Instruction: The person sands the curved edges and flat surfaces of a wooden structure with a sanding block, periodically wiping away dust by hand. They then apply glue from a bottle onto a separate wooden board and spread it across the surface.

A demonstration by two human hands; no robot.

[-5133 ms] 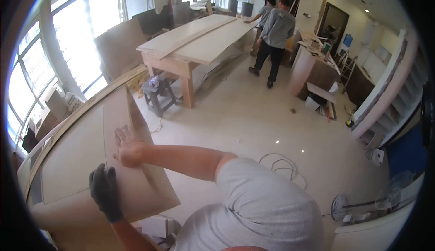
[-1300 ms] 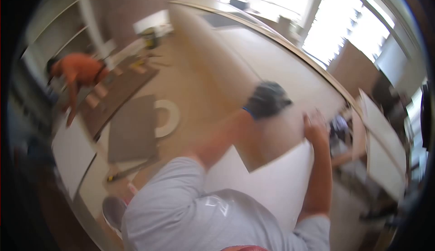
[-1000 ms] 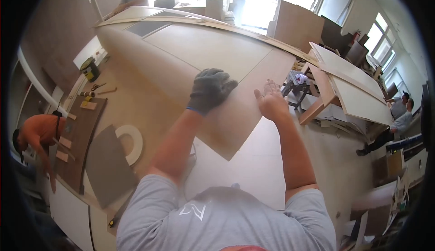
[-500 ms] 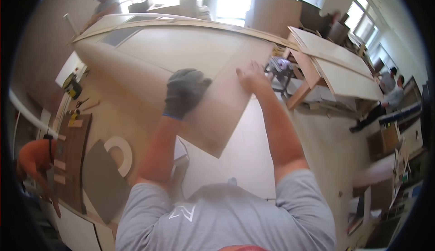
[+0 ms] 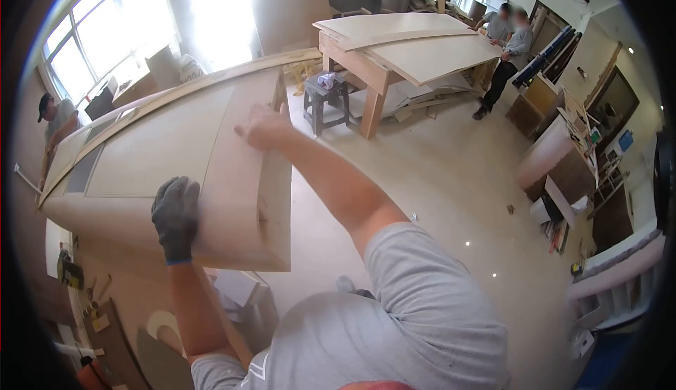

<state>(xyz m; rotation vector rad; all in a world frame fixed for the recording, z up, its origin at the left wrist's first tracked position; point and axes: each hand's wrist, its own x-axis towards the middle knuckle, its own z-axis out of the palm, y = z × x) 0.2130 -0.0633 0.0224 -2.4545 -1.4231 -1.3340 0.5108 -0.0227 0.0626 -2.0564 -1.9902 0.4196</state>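
Bright workshop, big windows, a long curved form [image 5: 141, 151] running across it. The gloved left hand [image 5: 176, 215] lies open and flat on the near end of a thin board [image 5: 243, 179]. The bare right hand [image 5: 262, 127] presses open-palmed at its far edge. The board already sits against the form, I'd say, though its corner nearest the left hand overhangs. Beyond the right hand stands a stool [image 5: 325, 98].

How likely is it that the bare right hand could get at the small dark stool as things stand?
Probably not without a step: the right hand rests on the large panel with its arm well stretched, and the stool stands on the floor beyond the panel's far edge.
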